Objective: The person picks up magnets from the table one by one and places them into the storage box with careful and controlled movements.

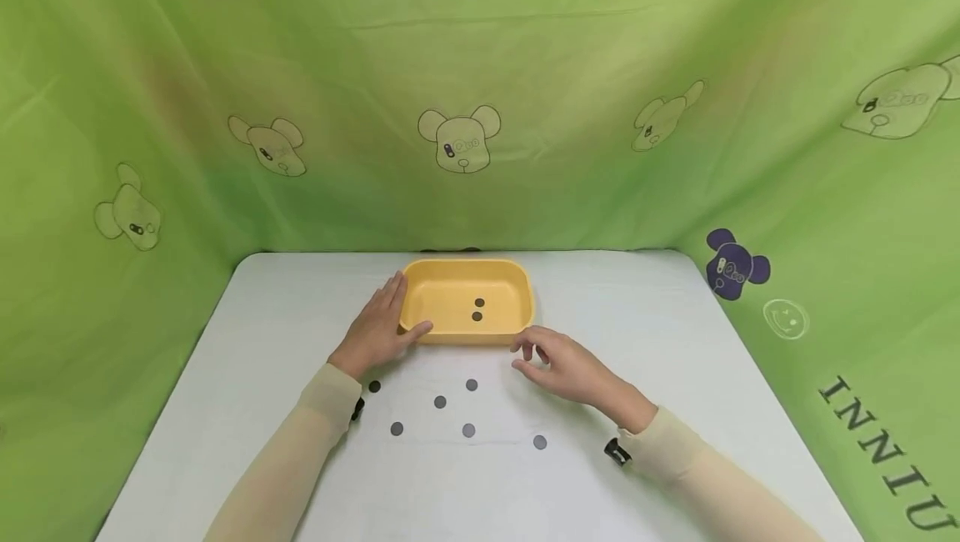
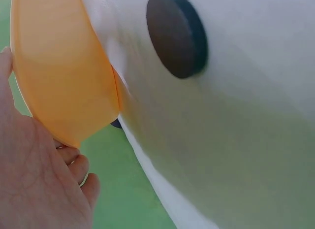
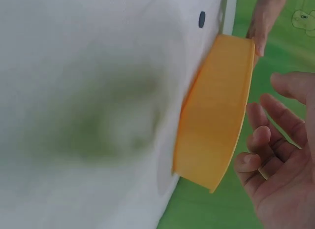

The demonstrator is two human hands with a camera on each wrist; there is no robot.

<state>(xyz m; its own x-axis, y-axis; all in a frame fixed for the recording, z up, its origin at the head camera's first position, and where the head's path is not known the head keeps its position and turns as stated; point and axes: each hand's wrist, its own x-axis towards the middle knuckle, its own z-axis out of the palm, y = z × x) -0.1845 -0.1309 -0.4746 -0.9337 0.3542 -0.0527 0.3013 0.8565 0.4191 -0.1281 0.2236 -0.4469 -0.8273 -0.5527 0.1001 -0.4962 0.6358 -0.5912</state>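
Evidently, the left hand (image 1: 375,327) is resting spread against the yellow tray (image 1: 467,339) at its left end; light pressure is probably steadying it best. The right hand (image 1: 567,365), loosely curled, empty, is hovering beside the tray's near right corner; dark discs (image 1: 477,316) are lying inside it and in front.
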